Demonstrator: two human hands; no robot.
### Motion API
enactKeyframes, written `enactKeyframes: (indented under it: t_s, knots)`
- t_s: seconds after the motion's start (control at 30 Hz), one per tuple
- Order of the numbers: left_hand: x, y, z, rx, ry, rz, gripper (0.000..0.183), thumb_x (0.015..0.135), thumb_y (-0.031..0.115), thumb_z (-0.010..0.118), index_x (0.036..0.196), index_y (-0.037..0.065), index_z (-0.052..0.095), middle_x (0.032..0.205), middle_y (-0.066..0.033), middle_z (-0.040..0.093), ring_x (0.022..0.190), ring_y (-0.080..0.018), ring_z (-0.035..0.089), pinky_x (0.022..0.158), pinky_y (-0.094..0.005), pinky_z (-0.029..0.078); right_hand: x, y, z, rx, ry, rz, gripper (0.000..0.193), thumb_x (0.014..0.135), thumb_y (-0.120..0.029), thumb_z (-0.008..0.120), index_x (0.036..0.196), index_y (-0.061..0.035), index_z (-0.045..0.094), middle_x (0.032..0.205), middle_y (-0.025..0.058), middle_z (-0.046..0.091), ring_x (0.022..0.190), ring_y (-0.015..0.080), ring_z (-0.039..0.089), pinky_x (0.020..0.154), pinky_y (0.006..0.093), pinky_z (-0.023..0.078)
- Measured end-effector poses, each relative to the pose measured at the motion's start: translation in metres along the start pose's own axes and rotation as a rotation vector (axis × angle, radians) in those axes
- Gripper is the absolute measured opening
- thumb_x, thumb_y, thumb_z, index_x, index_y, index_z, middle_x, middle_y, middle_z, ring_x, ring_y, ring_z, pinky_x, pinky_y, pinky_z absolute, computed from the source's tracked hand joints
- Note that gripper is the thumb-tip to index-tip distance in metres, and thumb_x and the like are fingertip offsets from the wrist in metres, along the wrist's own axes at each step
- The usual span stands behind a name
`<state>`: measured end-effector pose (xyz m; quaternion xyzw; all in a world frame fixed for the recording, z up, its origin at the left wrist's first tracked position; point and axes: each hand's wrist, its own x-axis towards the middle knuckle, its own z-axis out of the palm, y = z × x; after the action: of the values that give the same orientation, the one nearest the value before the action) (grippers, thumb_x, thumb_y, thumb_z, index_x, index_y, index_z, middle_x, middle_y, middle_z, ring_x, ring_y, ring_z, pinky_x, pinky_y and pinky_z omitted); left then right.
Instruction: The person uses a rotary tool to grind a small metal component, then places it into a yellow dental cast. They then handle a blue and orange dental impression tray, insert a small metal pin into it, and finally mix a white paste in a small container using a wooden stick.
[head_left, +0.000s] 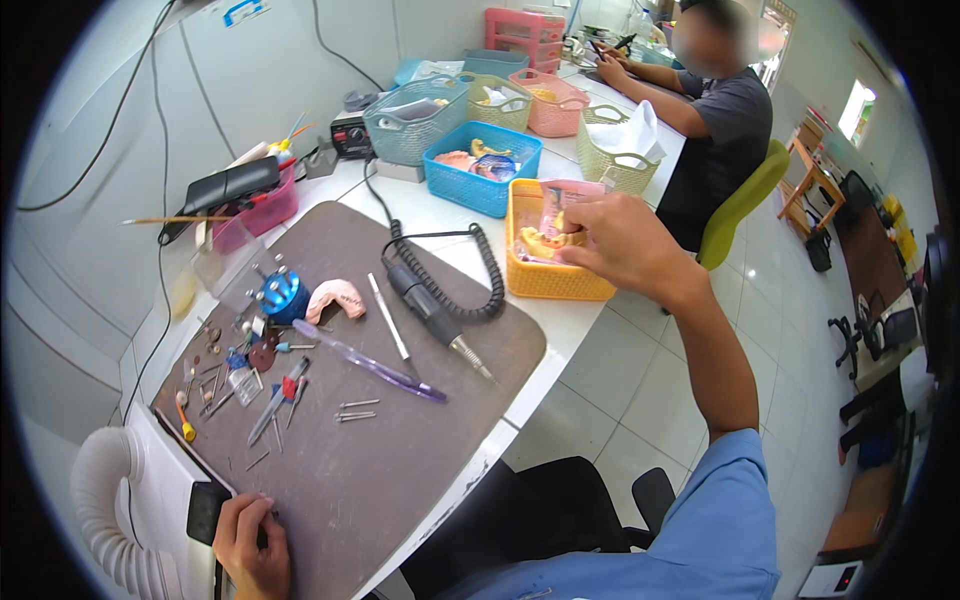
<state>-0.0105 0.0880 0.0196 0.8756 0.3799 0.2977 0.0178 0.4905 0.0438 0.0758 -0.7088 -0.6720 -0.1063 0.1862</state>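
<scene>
1 right hand (632,243), fingers bent nearly together, over yellow basket (560,284), table's (425,215) right edge; 1 left hand (250,548), fingers curled, mat's (400,470) left edge. We cannot tell either's hold.

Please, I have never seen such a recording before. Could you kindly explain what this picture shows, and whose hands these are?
There is no robot here: these are one person's bare hands, seen from above by a wide camera worn on the head, so straight edges look bent. The right hand reaches into a yellow basket, its fingers at a plastic packet and a yellowish piece; whether it grips either is unclear. The left hand is at the edge of a brown mat. On the mat lie a pink arch-shaped piece, a black handpiece with a coiled cord, and a purple pen-like stick. Another person sits farther back.
</scene>
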Motion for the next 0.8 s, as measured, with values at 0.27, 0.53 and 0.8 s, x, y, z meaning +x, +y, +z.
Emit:
enactKeyframes:
  t_s: [0.27, 0.53, 0.8]
  knots:
    - [0.028, 0.033, 0.002, -0.468, -0.315, -0.271, 0.019, 0.096, 0.008, 0.066, 0.115, 0.003, 0.068, 0.109, -0.0138, 0.069, 0.103, -0.0259, 0.066, 0.095, -0.0373, 0.051, -0.022, -0.101, 0.015, 0.468, 0.277, -0.486, 0.016, 0.084, -0.020, 0.074, 0.094, -0.0089, 0.068, 0.093, 0.0063, 0.065, 0.077, 0.0202, 0.068, 0.063, 0.0339, 0.056]
    - [0.062, 0.080, 0.042, -1.131, -0.273, -0.574, 0.034, 0.094, 0.006, 0.071, 0.122, -0.003, 0.055, 0.103, -0.0097, 0.066, 0.091, -0.0131, 0.066, 0.080, -0.0268, 0.056, -0.036, -0.168, 0.063, 0.768, 0.116, -0.674, 0.018, 0.092, -0.015, 0.066, 0.104, -0.0027, 0.062, 0.091, 0.0094, 0.057, 0.081, 0.0241, 0.066, 0.067, 0.0341, 0.055]
    - [0.066, 0.089, 0.044, -1.200, -0.215, -0.509, 0.041, 0.096, 0.015, 0.072, 0.128, -0.003, 0.054, 0.105, -0.0130, 0.069, 0.090, -0.0158, 0.068, 0.078, -0.0279, 0.057, -0.035, -0.142, 0.045, 0.681, 0.195, -0.505, 0.021, 0.080, -0.005, 0.067, 0.101, -0.0020, 0.063, 0.096, 0.0136, 0.060, 0.084, 0.0284, 0.067, 0.070, 0.0386, 0.056]
